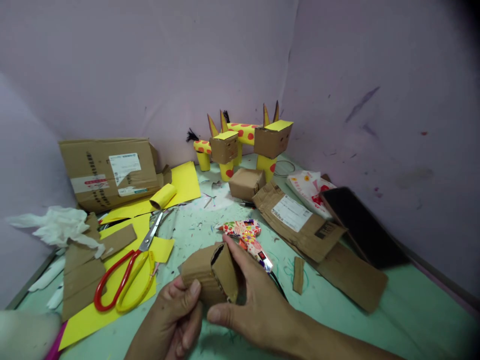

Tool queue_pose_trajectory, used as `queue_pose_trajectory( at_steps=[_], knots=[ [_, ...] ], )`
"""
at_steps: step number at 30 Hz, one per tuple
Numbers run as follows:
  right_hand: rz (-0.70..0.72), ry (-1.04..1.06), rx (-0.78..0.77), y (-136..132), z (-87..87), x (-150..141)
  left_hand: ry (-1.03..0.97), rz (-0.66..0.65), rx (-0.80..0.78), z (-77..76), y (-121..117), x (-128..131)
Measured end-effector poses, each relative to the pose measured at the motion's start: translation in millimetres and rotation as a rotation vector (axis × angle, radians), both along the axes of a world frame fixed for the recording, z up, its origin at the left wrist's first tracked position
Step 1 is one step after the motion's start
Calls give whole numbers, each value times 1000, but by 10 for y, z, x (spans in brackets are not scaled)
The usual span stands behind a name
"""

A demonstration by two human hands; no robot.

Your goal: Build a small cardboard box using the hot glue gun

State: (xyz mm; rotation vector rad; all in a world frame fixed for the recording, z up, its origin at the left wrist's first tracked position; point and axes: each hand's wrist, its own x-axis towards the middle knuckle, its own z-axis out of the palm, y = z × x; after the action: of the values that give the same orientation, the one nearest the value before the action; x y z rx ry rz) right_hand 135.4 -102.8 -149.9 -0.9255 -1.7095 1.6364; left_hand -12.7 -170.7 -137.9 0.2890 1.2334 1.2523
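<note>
A small folded cardboard box [202,270] is held above the table between my two hands. My left hand [180,310] pinches its lower left side, thumb on the near face. Around its right end curves my right hand [251,300], the fingers along the far edge and the thumb low at the front. A flap at that end stands slightly ajar, showing a dark gap. Just behind lies a flower-patterned hot glue gun [245,235]. Left of my hands, scissors [131,270] with one red and one yellow handle rest on yellow paper [86,320].
Two spotted animal figures with cardboard heads [225,148] stand at the back, near a closed small box [246,183]. A large carton [108,175] leans left. Flattened cardboard [352,275] and a dark tablet-like slab [363,225] lie right. Crumpled tissue [63,225] sits left.
</note>
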Motion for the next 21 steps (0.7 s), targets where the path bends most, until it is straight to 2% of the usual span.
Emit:
queue_pose_trajectory(
  at_steps=[3,7,15,21],
  knots=[
    [-15,-83,103,-5,21,-1,-27,0,16,-43,-23,31],
    [-26,-62,180,-11,-17,5,-7,3,21,-93,-44,70],
    [23,-83,244,-30,41,40,-21,37,26,-108,-38,113],
    [48,-134,261,-67,16,23,-79,44,35,-90,-31,101]
  ],
)
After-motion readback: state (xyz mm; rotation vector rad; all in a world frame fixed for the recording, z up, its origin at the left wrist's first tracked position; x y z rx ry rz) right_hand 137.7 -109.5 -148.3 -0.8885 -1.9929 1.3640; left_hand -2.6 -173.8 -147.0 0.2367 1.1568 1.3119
